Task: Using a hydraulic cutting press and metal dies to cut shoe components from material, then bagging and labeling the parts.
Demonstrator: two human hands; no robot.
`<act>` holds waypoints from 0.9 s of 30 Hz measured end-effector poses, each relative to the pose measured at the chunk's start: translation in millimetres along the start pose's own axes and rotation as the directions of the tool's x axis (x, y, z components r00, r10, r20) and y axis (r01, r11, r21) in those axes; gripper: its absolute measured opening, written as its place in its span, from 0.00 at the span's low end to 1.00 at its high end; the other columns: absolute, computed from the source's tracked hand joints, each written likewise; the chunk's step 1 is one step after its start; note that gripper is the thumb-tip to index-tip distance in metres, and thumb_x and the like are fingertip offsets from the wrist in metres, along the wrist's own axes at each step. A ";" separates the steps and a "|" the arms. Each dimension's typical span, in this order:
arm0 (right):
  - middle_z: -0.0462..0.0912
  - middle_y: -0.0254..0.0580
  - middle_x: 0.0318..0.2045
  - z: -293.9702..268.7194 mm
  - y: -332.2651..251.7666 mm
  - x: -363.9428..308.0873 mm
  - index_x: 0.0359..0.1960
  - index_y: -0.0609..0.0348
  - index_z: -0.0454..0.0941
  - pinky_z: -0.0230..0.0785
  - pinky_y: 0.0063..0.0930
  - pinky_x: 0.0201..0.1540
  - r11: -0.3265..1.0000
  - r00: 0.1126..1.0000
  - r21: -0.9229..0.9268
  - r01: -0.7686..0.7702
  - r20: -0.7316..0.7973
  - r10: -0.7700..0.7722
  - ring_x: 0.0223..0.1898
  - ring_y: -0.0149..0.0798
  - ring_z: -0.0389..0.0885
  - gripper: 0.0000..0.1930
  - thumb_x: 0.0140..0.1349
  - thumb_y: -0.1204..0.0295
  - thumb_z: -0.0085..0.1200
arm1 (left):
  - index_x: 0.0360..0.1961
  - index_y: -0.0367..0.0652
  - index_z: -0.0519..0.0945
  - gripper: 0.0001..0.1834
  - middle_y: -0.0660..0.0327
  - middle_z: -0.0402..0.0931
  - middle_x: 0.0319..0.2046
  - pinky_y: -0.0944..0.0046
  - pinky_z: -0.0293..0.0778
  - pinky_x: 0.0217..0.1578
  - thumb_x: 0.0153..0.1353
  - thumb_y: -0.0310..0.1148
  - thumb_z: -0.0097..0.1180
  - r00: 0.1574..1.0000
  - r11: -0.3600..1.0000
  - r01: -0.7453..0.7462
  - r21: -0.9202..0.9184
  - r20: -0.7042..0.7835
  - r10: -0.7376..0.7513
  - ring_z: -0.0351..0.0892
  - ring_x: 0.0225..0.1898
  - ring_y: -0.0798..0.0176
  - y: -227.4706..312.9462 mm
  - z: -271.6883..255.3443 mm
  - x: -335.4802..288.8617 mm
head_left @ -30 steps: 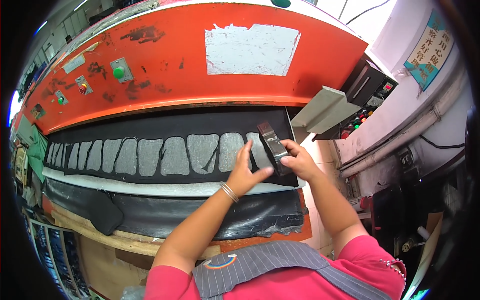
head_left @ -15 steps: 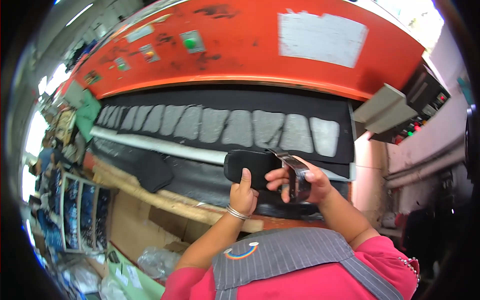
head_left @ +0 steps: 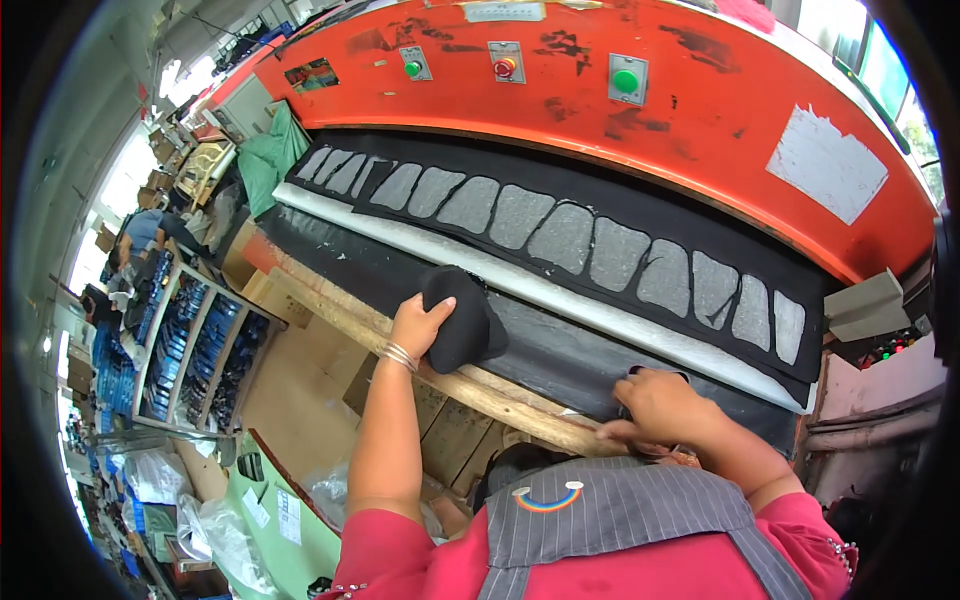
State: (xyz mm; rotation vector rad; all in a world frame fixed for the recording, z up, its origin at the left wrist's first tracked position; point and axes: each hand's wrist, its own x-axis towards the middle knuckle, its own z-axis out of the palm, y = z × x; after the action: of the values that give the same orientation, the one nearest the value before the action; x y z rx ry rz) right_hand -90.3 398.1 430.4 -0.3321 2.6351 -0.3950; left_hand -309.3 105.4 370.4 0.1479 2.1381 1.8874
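Observation:
My left hand [head_left: 418, 326] pinches a black padded fabric piece [head_left: 462, 325], thumb lying along its near side. The piece rests over other dark pieces at the bench's wooden front edge; where one ends and another begins is hard to make out. My right hand [head_left: 662, 405] is curled, low over the dark bench top farther right. Beneath its knuckles shows the thin dark rim of a metal cutting die [head_left: 672, 373]; the rest is hidden by the hand. Beyond both hands lies a black sheet [head_left: 700, 345] with a row of grey, rounded cut-out openings.
A white roll-like strip [head_left: 520, 283] runs along the sheet's near side. Behind stands an orange machine beam [head_left: 720, 110] with green buttons [head_left: 626, 82] and a red button [head_left: 504, 67]. A rack of blue items [head_left: 195, 345] stands left; another person [head_left: 150, 232] bends beyond it.
My left hand has carried the black piece leftward to the dark pieces on the bench. My right hand has lowered with the die towards the bench top. The view has swung left.

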 end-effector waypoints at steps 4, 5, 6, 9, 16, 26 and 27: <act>0.79 0.60 0.45 -12.7 -20.7 89.7 0.49 0.69 0.74 0.69 0.40 0.52 0.882 0.996 0.471 -0.029 -0.058 0.063 0.49 0.54 0.77 0.37 0.56 0.42 0.54 | 0.45 0.34 0.79 0.29 0.45 0.78 0.41 0.56 0.73 0.48 0.56 0.51 0.59 0.987 0.721 -0.147 0.677 0.054 0.150 0.78 0.46 0.48 -33.1 -49.3 59.8; 0.78 0.60 0.48 -8.7 -21.5 117.6 0.51 0.69 0.73 0.68 0.39 0.53 0.820 0.992 0.565 -0.092 -0.015 0.122 0.51 0.52 0.77 0.37 0.57 0.42 0.53 | 0.45 0.33 0.79 0.27 0.46 0.79 0.41 0.58 0.74 0.46 0.57 0.48 0.60 0.976 0.704 -0.175 0.689 0.028 0.215 0.79 0.44 0.51 -39.3 -63.7 72.1; 0.77 0.59 0.49 -4.2 -20.1 146.2 0.52 0.70 0.73 0.68 0.37 0.54 0.816 0.988 0.565 -0.122 -0.006 0.152 0.52 0.51 0.76 0.38 0.57 0.41 0.53 | 0.44 0.32 0.79 0.24 0.46 0.80 0.40 0.59 0.75 0.44 0.57 0.45 0.60 0.961 0.685 -0.195 0.702 -0.002 0.276 0.80 0.42 0.53 -47.4 -77.9 81.3; 0.76 0.61 0.50 23.5 -11.4 215.1 0.53 0.73 0.71 0.66 0.36 0.56 0.645 0.941 0.732 -0.220 -0.016 0.338 0.53 0.51 0.75 0.41 0.55 0.41 0.55 | 0.45 0.38 0.80 0.27 0.46 0.78 0.44 0.50 0.71 0.49 0.57 0.52 0.56 0.993 0.511 -0.092 0.855 0.042 0.109 0.76 0.46 0.45 -34.4 -78.6 91.9; 0.75 0.60 0.51 22.3 -66.7 250.0 0.55 0.76 0.66 0.67 0.33 0.56 0.469 0.884 0.856 -0.218 -0.030 0.466 0.51 0.49 0.76 0.41 0.45 0.59 0.70 | 0.46 0.38 0.78 0.28 0.47 0.75 0.45 0.49 0.68 0.50 0.56 0.53 0.56 0.974 0.363 -0.213 0.907 0.225 0.009 0.72 0.49 0.44 -46.1 -65.5 90.6; 0.80 0.47 0.45 48.0 -66.0 230.1 0.52 0.68 0.70 0.70 0.28 0.52 0.057 0.936 0.998 -0.033 0.011 0.351 0.45 0.37 0.79 0.29 0.48 0.76 0.67 | 0.32 0.34 0.77 0.10 0.50 0.80 0.30 0.63 0.73 0.36 0.57 0.32 0.59 0.996 0.950 -0.088 0.298 0.026 0.084 0.79 0.33 0.57 -40.2 -86.1 68.7; 0.80 0.47 0.45 47.1 -66.1 226.3 0.52 0.68 0.70 0.70 0.28 0.52 0.049 0.934 0.998 -0.026 0.007 0.356 0.45 0.37 0.79 0.29 0.48 0.76 0.67 | 0.31 0.36 0.77 0.06 0.51 0.80 0.30 0.62 0.74 0.37 0.56 0.28 0.59 0.955 0.911 -0.243 0.334 -0.084 0.286 0.79 0.33 0.56 -32.4 -86.4 62.2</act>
State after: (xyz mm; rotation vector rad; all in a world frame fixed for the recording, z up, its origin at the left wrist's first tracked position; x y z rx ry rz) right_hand -253.9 259.4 321.7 0.6124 1.8123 -2.1121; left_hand -389.1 34.7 338.6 0.4125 2.6221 1.7057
